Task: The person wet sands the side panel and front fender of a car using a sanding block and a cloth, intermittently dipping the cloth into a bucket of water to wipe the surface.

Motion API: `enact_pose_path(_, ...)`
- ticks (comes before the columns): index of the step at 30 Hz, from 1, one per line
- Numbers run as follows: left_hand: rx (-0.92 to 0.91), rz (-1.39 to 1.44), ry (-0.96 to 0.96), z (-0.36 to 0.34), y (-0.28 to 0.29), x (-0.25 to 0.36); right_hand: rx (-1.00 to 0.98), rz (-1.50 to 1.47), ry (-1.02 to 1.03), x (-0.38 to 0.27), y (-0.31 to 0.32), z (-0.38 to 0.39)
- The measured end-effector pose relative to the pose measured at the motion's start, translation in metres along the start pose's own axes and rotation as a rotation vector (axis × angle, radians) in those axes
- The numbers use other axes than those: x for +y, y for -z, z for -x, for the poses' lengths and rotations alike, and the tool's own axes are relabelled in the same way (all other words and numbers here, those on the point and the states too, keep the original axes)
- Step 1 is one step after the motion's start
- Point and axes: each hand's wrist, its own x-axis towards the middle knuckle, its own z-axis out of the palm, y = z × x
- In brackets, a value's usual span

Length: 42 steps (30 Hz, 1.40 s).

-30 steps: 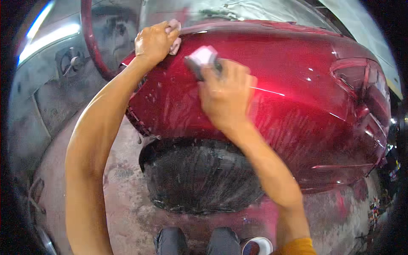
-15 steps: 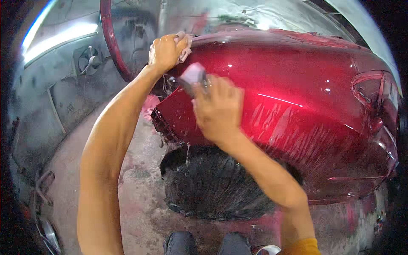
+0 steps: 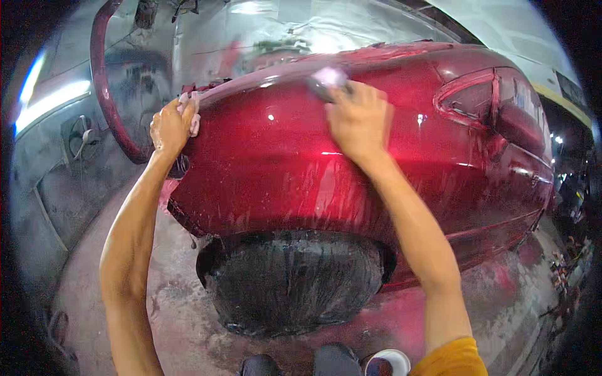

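A wet, glossy red car body (image 3: 269,169) fills the middle of the view, with pale runs of liquid down its side. My left hand (image 3: 169,128) is at the panel's left end, fingers closed round a crumpled pale pink cloth (image 3: 194,114). Farther right, high on the panel, my right hand (image 3: 362,122) grips a small block (image 3: 329,81), dark with a pale pinkish part. Motion blurs the block, and its exact kind does not show. It appears to lie against the red surface.
Below the panel, a dark sheet (image 3: 295,282) covers the wheel area. A white round container (image 3: 396,360) stands on the stained floor by my feet. A red curved part (image 3: 103,88) hangs at left, before a wall fan (image 3: 88,135). The car's side window (image 3: 467,100) is at right.
My right hand has moved the block up and right across the panel. My left hand still holds the cloth at the panel's end. The view has shifted right, showing more of the car's side.
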Motion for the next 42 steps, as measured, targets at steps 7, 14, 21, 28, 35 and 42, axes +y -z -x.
enact_pose_path(7, 0.157, -0.009, -0.392, 0.009, -0.042, 0.153, 0.005, 0.176, -0.215, 0.061, 0.029, 0.092)
enact_pose_path(14, 0.133, 0.071, -0.470, 0.011, -0.061, 0.210, 0.049, 0.290, -0.457, 0.103, 0.075, 0.052)
enact_pose_path(21, 0.063, 0.310, -0.652, 0.024, -0.100, 0.401, 0.148, 0.142, -0.243, 0.141, 0.047, 0.173)
enact_pose_path(28, 0.316, 0.316, -1.086, 0.027, -0.116, 0.475, 0.130, 0.178, -0.032, 0.156, 0.077, 0.142)
enact_pose_path(35, 0.322, 0.370, -1.036, 0.042, -0.130, 0.464, 0.192, 0.523, -0.497, 0.204, 0.065, 0.122)
enact_pose_path(42, 0.151, 0.321, -1.125, 0.069, -0.121, 0.446, 0.160, 0.331, -0.346, 0.200, 0.072, 0.130)
